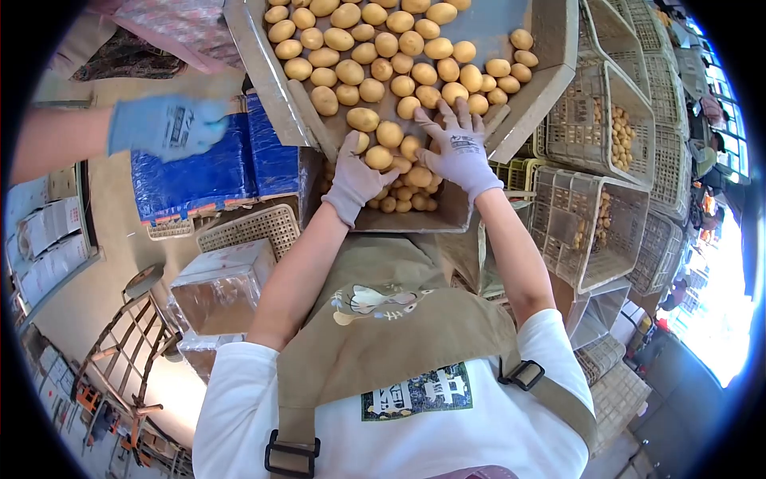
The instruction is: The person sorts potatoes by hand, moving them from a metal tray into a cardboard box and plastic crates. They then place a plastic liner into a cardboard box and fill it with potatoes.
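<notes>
Oval yellow potatoes [349, 73] cover much of a metal sorting chute [511, 20] in front of me, with more in the bin [415, 223] below its mouth. My left hand [357, 177], in a pale glove, rests at the left of the mouth, its thumb and fingers apart beside several potatoes. My right hand [459, 152], also gloved, lies over the right side with fingers spread, touching potatoes. Neither hand is closed round one. Some potatoes sit between the two hands.
Another person's blue-gloved hand [171, 126] reaches in from the left, above blue wrapped boxes [199, 180]. Plastic crates [550, 215], some holding potatoes, are stacked to the right. A clear-wrapped box [223, 291] and a metal-framed cart [128, 347] stand at lower left.
</notes>
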`<action>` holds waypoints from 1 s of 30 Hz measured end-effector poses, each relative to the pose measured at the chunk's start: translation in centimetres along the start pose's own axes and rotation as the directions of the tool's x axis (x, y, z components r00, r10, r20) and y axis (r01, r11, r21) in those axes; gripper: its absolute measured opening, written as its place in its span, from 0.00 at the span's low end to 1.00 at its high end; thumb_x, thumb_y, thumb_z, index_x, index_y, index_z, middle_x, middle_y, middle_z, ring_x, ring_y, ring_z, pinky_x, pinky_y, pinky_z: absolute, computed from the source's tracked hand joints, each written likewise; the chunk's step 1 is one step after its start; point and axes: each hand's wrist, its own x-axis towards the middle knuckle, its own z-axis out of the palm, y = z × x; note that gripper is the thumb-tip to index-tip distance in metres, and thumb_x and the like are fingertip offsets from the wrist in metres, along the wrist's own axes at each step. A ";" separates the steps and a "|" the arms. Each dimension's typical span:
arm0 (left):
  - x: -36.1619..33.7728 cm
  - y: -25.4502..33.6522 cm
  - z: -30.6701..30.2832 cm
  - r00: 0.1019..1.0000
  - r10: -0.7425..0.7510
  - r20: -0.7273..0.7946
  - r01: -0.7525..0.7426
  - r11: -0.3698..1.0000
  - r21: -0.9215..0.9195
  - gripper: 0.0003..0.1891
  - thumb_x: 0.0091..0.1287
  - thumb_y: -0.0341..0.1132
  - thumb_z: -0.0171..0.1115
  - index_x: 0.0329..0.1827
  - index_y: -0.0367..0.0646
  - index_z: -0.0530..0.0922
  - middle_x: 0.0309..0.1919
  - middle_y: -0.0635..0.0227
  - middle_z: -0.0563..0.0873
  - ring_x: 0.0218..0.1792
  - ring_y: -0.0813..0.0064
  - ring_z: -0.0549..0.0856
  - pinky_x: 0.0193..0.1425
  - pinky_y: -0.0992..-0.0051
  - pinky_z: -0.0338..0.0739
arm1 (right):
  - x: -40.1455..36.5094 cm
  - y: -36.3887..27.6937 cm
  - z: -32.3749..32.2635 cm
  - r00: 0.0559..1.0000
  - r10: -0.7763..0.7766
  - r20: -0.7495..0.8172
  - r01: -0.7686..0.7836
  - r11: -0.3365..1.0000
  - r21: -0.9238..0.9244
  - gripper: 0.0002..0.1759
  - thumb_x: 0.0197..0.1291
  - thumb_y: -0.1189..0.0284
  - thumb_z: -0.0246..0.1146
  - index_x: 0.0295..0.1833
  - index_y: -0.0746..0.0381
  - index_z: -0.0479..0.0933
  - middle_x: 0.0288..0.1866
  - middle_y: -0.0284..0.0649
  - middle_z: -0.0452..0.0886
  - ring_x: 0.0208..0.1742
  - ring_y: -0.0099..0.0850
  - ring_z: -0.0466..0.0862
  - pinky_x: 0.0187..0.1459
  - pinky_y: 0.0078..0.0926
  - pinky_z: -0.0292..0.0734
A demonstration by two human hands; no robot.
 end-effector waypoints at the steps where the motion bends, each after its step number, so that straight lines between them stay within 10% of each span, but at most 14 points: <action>1: 0.3 0.1 -0.3 0.999 -0.003 0.036 0.006 0.996 -0.085 0.38 0.74 0.65 0.45 0.82 0.57 0.58 0.81 0.67 0.62 0.81 0.60 0.59 0.79 0.36 0.46 | -0.1 0.0 -0.4 1.000 -0.003 0.011 0.003 1.000 0.002 0.39 0.59 0.48 0.66 0.77 0.37 0.67 0.81 0.49 0.62 0.83 0.56 0.52 0.77 0.65 0.46; 2: 0.4 0.1 -0.5 0.998 0.000 0.070 0.012 0.986 -0.169 0.38 0.74 0.65 0.45 0.82 0.57 0.58 0.81 0.67 0.62 0.81 0.60 0.58 0.79 0.36 0.46 | -0.1 0.0 -0.9 1.000 -0.008 0.021 0.008 1.000 0.004 0.38 0.60 0.49 0.66 0.77 0.38 0.69 0.78 0.49 0.66 0.83 0.55 0.55 0.77 0.61 0.50; 4: 0.6 -0.3 -1.0 0.955 0.200 0.218 -0.291 0.766 0.573 0.45 0.69 0.74 0.40 0.83 0.56 0.52 0.83 0.64 0.57 0.82 0.51 0.53 0.77 0.33 0.50 | 0.8 0.9 -1.3 0.994 -0.055 -0.092 0.077 0.966 0.248 0.27 0.60 0.54 0.64 0.65 0.47 0.81 0.67 0.48 0.79 0.72 0.48 0.73 0.70 0.55 0.67; 6: 0.4 0.1 -0.4 0.993 0.025 0.119 -0.024 1.000 -0.004 0.48 0.67 0.76 0.39 0.84 0.57 0.51 0.83 0.65 0.54 0.82 0.49 0.51 0.76 0.30 0.48 | 2.0 3.5 -3.0 0.968 0.209 -0.140 -0.133 0.898 0.420 0.19 0.62 0.60 0.62 0.56 0.52 0.84 0.60 0.45 0.84 0.60 0.45 0.84 0.62 0.51 0.76; 8: 3.1 -0.5 -5.5 0.864 -0.106 0.492 0.393 0.753 -0.528 0.45 0.69 0.73 0.39 0.84 0.56 0.52 0.83 0.65 0.56 0.82 0.51 0.53 0.77 0.31 0.49 | 4.0 5.4 -5.5 0.963 0.259 -0.072 -0.265 0.959 -0.102 0.16 0.65 0.65 0.58 0.56 0.53 0.82 0.61 0.43 0.84 0.55 0.44 0.86 0.56 0.52 0.79; 10: 2.9 -0.6 -4.9 0.887 -0.132 0.443 0.388 0.735 -0.556 0.44 0.70 0.72 0.37 0.83 0.56 0.53 0.83 0.65 0.56 0.82 0.50 0.53 0.77 0.30 0.49 | 5.9 6.3 -5.1 0.952 0.304 0.032 -0.286 0.922 -0.259 0.17 0.67 0.66 0.57 0.58 0.51 0.81 0.60 0.43 0.84 0.57 0.45 0.86 0.57 0.53 0.78; 12: -0.4 -0.6 2.0 0.999 -0.002 -0.052 -0.002 0.997 -0.074 0.45 0.69 0.73 0.34 0.83 0.57 0.53 0.84 0.66 0.54 0.82 0.48 0.52 0.76 0.28 0.48 | 7.2 7.4 -4.3 0.944 0.321 0.073 -0.288 0.913 -0.287 0.17 0.68 0.67 0.56 0.60 0.50 0.79 0.59 0.43 0.84 0.58 0.46 0.85 0.57 0.54 0.78; 18: -0.1 -0.3 0.8 0.997 0.003 0.079 0.012 0.984 -0.180 0.43 0.70 0.72 0.34 0.83 0.59 0.52 0.84 0.64 0.52 0.82 0.47 0.52 0.74 0.26 0.54 | 6.8 7.6 -4.5 0.965 0.259 0.050 -0.243 0.947 -0.212 0.16 0.63 0.62 0.61 0.56 0.49 0.79 0.50 0.47 0.83 0.53 0.47 0.85 0.54 0.54 0.76; 22: 0.7 -0.3 -0.4 0.988 0.074 0.135 -0.074 0.997 -0.008 0.43 0.70 0.73 0.34 0.83 0.59 0.52 0.84 0.63 0.51 0.82 0.47 0.53 0.73 0.27 0.58 | 2.1 8.2 -8.2 0.793 -0.269 -0.547 0.307 0.951 -0.022 0.17 0.55 0.63 0.70 0.49 0.55 0.82 0.41 0.41 0.85 0.45 0.45 0.84 0.51 0.44 0.76; 23: 1.9 -0.6 -2.2 0.967 0.128 0.222 -0.160 0.978 0.134 0.44 0.70 0.73 0.34 0.83 0.59 0.52 0.83 0.63 0.52 0.82 0.47 0.53 0.73 0.28 0.58 | 0.7 10.5 -9.1 0.798 -0.103 -0.594 0.077 0.995 -0.069 0.18 0.53 0.64 0.71 0.50 0.56 0.82 0.41 0.40 0.86 0.45 0.44 0.85 0.51 0.43 0.77; 25: 0.6 -0.7 0.1 0.988 0.003 0.156 0.029 0.978 -0.206 0.44 0.69 0.74 0.35 0.83 0.58 0.53 0.83 0.64 0.53 0.81 0.47 0.55 0.72 0.29 0.61 | -1.2 14.0 -9.9 0.592 0.225 -0.774 -0.489 0.864 -0.123 0.24 0.56 0.68 0.69 0.61 0.56 0.80 0.57 0.47 0.84 0.52 0.43 0.84 0.55 0.44 0.77; 26: 1.0 -1.1 0.1 0.982 0.002 0.187 0.039 0.975 -0.217 0.45 0.69 0.74 0.35 0.83 0.57 0.53 0.83 0.64 0.53 0.81 0.47 0.56 0.72 0.29 0.62 | -2.1 13.9 -9.7 0.551 0.262 -0.792 -0.505 0.861 -0.067 0.25 0.58 0.69 0.68 0.64 0.57 0.79 0.62 0.49 0.81 0.57 0.44 0.83 0.57 0.46 0.77; 28: 2.1 -1.8 -0.4 0.970 0.008 0.245 0.053 0.969 -0.240 0.45 0.69 0.74 0.35 0.83 0.57 0.54 0.83 0.64 0.54 0.80 0.47 0.57 0.71 0.30 0.63 | -2.4 11.4 -7.5 0.656 -0.019 -0.754 -0.111 0.986 -0.121 0.25 0.58 0.70 0.67 0.63 0.57 0.80 0.61 0.47 0.82 0.58 0.43 0.83 0.62 0.46 0.75; 30: 2.1 -1.9 0.6 0.987 -0.015 0.159 0.048 0.978 -0.204 0.47 0.67 0.75 0.38 0.82 0.55 0.54 0.82 0.63 0.56 0.80 0.47 0.59 0.71 0.30 0.64 | -2.6 6.0 -7.0 0.915 -0.040 -0.401 0.097 0.988 0.122 0.23 0.57 0.71 0.67 0.60 0.57 0.81 0.59 0.43 0.84 0.58 0.43 0.83 0.64 0.45 0.73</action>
